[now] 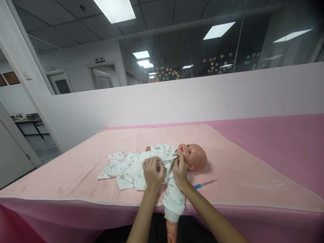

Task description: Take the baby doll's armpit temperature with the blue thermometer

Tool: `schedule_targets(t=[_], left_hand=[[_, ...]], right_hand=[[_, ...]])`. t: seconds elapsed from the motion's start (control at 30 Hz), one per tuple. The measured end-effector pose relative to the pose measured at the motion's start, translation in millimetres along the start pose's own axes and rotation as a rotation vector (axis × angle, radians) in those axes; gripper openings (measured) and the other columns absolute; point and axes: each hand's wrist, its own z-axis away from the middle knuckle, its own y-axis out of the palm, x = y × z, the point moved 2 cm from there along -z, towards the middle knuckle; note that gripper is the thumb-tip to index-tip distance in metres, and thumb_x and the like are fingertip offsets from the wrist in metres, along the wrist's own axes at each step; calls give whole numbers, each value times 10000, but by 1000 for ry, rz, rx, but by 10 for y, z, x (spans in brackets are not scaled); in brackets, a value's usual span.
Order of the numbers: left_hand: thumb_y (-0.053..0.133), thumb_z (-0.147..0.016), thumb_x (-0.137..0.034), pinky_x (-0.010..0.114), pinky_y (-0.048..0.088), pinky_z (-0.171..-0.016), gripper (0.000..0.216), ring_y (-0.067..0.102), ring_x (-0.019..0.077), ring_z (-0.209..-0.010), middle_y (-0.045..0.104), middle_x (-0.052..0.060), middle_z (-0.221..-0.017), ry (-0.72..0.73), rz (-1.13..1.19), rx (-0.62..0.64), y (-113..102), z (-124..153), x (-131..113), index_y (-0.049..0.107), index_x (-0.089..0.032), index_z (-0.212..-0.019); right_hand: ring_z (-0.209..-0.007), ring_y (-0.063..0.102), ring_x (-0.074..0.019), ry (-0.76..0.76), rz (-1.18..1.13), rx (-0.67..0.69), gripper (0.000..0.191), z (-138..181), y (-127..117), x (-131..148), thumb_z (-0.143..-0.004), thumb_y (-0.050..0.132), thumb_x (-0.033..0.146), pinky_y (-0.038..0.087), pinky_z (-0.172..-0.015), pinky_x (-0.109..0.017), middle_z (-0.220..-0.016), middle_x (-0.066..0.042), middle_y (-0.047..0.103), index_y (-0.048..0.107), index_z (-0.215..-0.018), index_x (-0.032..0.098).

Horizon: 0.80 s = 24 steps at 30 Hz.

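A baby doll (196, 156) lies on its back, head to the right, in a white printed baby outfit (131, 165). Its near arm, in a white sleeve, hangs past the front edge toward me. My right hand (180, 170) pinches the outfit's edge at the neck, just below the doll's chin. Over the chest, my left hand (153, 172) has its fingers curled together on the outfit's front, by a thin white strip that looks like a tie; its fingertips are partly hidden. Beside my right wrist lies a thermometer-like stick with a blue end (198, 186).
A peach mat (76, 168) covers the pink-topped table (278, 141). Behind it runs a low white wall (202, 98) with glass above. To the left are a doorway and a desk (27, 121) in another room.
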Motion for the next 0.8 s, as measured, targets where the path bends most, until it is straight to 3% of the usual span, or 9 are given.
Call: schedule_targets(t=[0.27, 0.37, 0.6, 0.8], left_hand=[[435, -812, -206, 340, 334, -790, 86, 504, 174, -781, 588, 12, -774, -31, 42, 28, 22, 8, 22, 516, -189, -790], [417, -833, -223, 342, 340, -793, 116, 515, 169, -769, 597, 11, -782, -48, 71, 32, 27, 6, 31, 525, -193, -803], [400, -852, -242, 341, 351, -789, 155, 535, 168, -760, 614, 11, -782, -71, 121, 48, 25, 5, 50, 544, -203, -810], [472, -773, -194, 351, 349, -806, 97, 539, 187, -799, 619, 22, -820, -33, 91, 91, 34, 7, 34, 551, -198, -830]], right_hand=[[-689, 576, -154, -305, -7, 275, 235, 43, -32, 121, -773, 390, 144, 442, -619, -251, -797, -40, 613, 547, -944, 176], [-565, 534, -120, -341, 43, 332, 201, 52, -28, 168, -786, 446, 195, 417, -547, -233, -801, -34, 611, 559, -950, 176], [-660, 577, -138, -321, 172, 300, 188, 50, 42, 152, -871, 409, 234, 417, -595, -230, -778, -33, 623, 592, -892, 195], [-685, 584, -145, -306, 201, 281, 222, 39, 62, 100, -898, 370, 250, 408, -601, -235, -765, -37, 623, 579, -861, 187]])
